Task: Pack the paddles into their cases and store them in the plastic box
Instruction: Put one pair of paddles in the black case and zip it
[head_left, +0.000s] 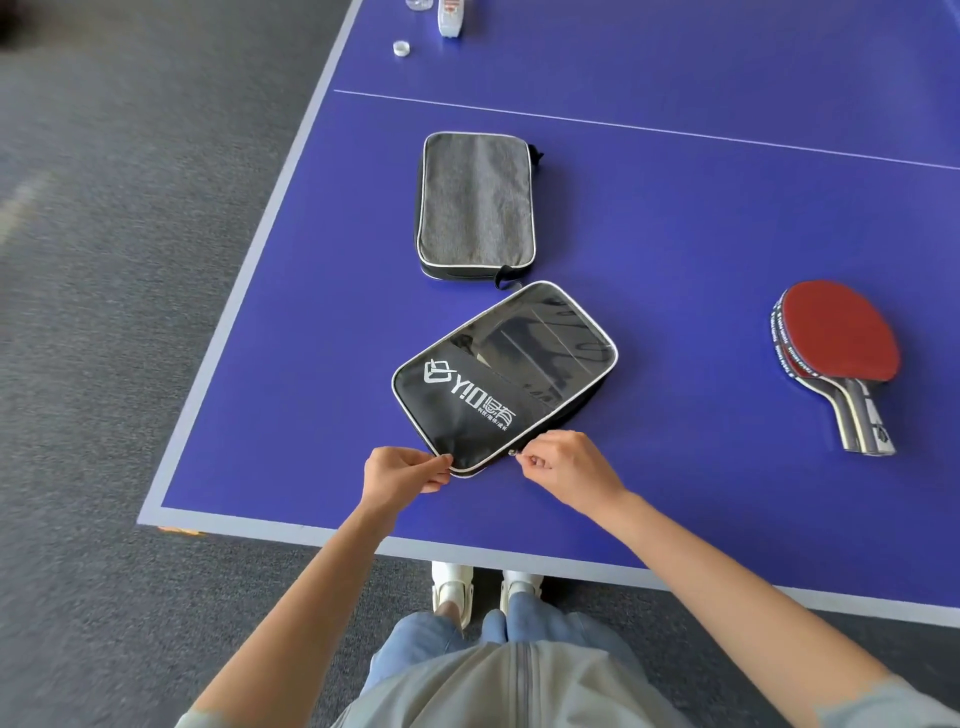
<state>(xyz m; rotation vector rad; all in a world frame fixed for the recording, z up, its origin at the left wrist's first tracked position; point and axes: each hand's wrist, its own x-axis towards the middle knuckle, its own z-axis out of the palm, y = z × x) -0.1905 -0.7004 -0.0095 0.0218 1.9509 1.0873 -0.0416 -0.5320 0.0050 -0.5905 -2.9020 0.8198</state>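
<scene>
Both hands were down at the near corner of the black case (498, 384), which lay flat and skewed on the blue table (701, 218), its clear window pointing toward one o'clock. The left hand (402, 470) was closed in a pinch on the case's near corner, thumb and fingertips clamped on the white-piped edge. The right hand (566, 470) sat just beside it at three o'clock, fingers curled shut on the small zip pull (514, 453) at the case's near edge. A dark shape showed through the window; what it was could not be told.

At twelve o'clock from the black case, nearly touching its far corner, lay the grey case (475, 205), flat and lined up lengthwise away from the person. Well off at three o'clock sat the paddles (841, 358), stacked, red rubber up, handles pointing back toward five o'clock, clear of both cases.

Far up at twelve o'clock, near the table's left edge, a small white cap (401, 48) lay beside a bottle (451, 18) partly cut off by the frame. White shoes (452, 587) poked out under the near table edge, above grey carpet (130, 260).
</scene>
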